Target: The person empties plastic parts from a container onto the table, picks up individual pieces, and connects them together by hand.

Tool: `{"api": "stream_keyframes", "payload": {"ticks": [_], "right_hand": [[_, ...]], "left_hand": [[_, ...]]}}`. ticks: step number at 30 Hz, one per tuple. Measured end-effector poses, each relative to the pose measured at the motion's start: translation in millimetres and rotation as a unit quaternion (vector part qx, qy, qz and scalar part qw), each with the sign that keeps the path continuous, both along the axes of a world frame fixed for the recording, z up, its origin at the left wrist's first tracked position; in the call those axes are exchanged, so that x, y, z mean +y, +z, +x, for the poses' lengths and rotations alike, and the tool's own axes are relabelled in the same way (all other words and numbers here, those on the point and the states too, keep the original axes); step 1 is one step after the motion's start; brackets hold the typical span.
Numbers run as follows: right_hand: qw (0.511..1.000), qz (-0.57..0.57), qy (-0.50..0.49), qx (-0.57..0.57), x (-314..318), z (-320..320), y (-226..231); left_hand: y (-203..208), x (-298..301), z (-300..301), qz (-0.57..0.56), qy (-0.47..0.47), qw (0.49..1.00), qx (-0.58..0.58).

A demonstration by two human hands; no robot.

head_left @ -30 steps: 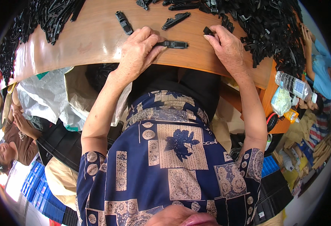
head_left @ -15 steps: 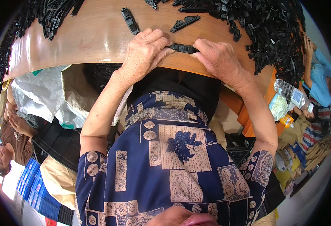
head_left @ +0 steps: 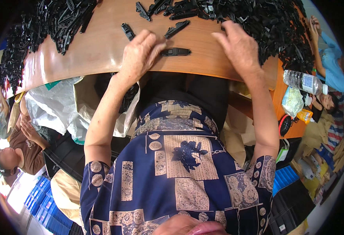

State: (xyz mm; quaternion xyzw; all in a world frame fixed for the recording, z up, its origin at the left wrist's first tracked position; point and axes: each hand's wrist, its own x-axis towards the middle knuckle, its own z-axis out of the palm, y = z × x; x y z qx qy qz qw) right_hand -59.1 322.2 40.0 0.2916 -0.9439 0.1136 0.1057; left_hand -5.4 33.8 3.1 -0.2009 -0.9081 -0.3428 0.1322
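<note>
A slim black plastic part [head_left: 176,51] lies flat on the wooden table in front of me, with neither hand gripping it. Close to its left end is my left hand [head_left: 141,55], fingers bent and thumb apart, slightly blurred. Whether the thumb touches the part I cannot tell. My right hand [head_left: 240,49] is over the table to the right, open, thumb and forefinger apart, beside the big heap of black parts [head_left: 266,27]. Another black part [head_left: 127,31] lies just beyond my left hand, and a longer black piece [head_left: 177,29] lies farther in.
More black parts [head_left: 58,23] are heaped at the left of the table [head_left: 89,51]. White sacks [head_left: 50,103] hang below its edge on the left. A clear bottle [head_left: 303,81] is at the right. Other people sit on both sides.
Both hands have let go of the black part, which now lies on the table, slightly to the left. My right hand has moved up and right toward the heap. The view has shifted a little.
</note>
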Motion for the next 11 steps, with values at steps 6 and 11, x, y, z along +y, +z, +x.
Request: {"api": "stream_keyframes", "payload": {"ticks": [6, 11], "right_hand": [[0.988, 0.079, -0.13, 0.028, 23.1, -25.2, -38.4], [0.993, 0.04, -0.104, 0.025, 23.2, -16.5, -43.5]], "left_hand": [[-6.7, 26.8, -55.1, -0.095, 0.055, 0.994, -0.005], [-0.6, 50.4, -51.9, -0.179, -0.055, 0.982, -0.033]]}}
